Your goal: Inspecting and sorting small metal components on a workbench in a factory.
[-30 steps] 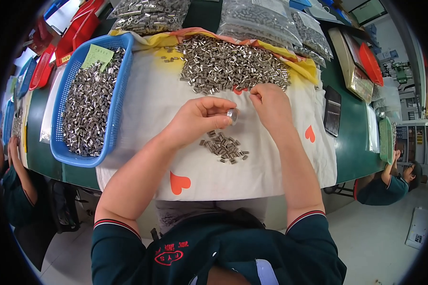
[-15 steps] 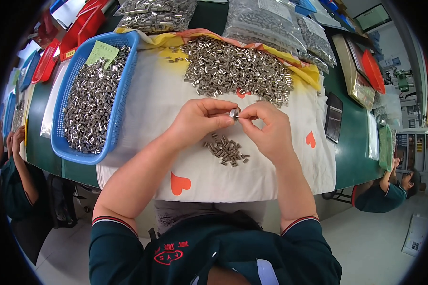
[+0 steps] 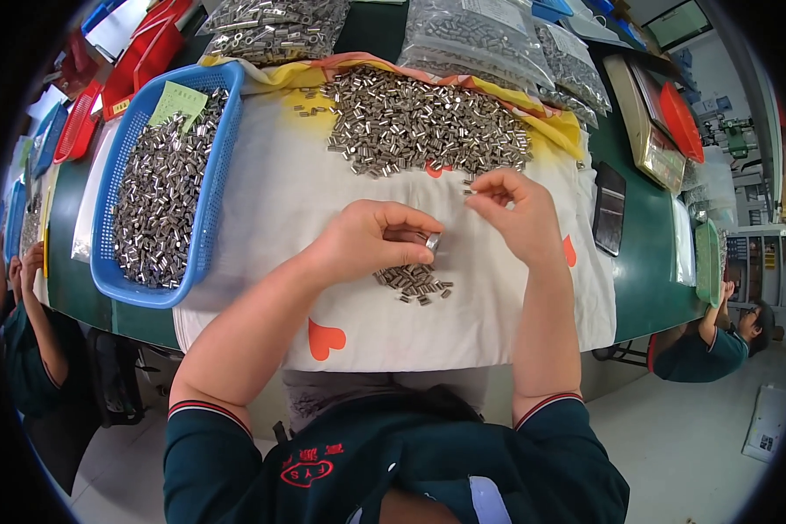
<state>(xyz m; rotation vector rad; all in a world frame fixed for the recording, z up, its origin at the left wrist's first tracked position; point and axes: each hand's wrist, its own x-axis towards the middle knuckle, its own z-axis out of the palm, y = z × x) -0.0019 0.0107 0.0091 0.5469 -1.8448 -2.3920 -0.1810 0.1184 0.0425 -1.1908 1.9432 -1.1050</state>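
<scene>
My left hand (image 3: pixel 371 236) is closed around a small shiny metal ring (image 3: pixel 432 242), held at the fingertips. Just below it lies a small heap of short metal cylinders (image 3: pixel 415 281) on the white cloth, partly covered by the hand. To the right, my right hand (image 3: pixel 513 210) pinches at a small metal cylinder (image 3: pixel 469 191) with thumb and forefinger, apart from the left hand. Beyond both hands spreads a large pile of the same cylinders (image 3: pixel 428 122). Its near edge lies close to my right fingertips.
A blue basket (image 3: pixel 102 227) full of cylinders stands at the left. Plastic bags of metal parts (image 3: pixel 472 39) line the far side. On the green table (image 3: pixel 642 288) at the right lie a dark phone (image 3: pixel 610 210) and a red tray (image 3: pixel 682 122). Other people sit at both sides.
My right hand has moved away from the ring, to the right and toward the large pile. My left hand keeps the ring and has come slightly nearer to me.
</scene>
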